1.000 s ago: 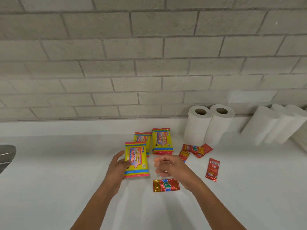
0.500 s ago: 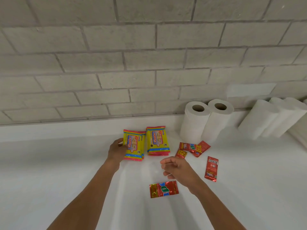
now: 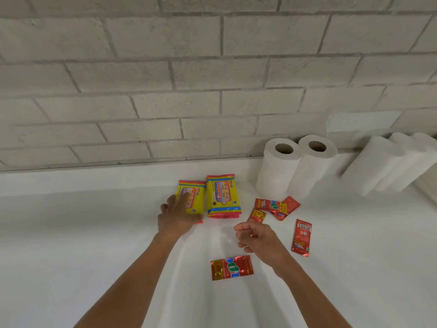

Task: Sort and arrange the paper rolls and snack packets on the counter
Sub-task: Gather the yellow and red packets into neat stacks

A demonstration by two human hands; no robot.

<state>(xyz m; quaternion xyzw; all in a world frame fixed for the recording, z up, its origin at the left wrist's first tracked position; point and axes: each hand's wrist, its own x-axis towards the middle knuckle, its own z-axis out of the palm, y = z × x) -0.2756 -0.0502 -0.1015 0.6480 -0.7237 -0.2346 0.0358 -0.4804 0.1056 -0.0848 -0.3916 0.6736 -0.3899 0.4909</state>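
Bare white counter (image 3: 71,245) spreads left of the left hand (image 3: 176,217), which presses flat-fingered on a yellow plastic snack packet (image 3: 194,195). Right hand (image 3: 256,236) hovers loosely curled, holding nothing; upright white paper rolls (image 3: 279,169) stand beyond it.

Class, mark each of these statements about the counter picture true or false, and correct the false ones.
1. The left hand rests on a yellow packet. True.
2. The right hand grips a red sachet. False: it holds nothing.
3. Two paper rolls stand upright by the wall. True.
4. The foil packet lies on top of the yellow packets. False: it lies alone on the counter, nearer the person.
5. A barcoded sachet lies right of the right hand. True.
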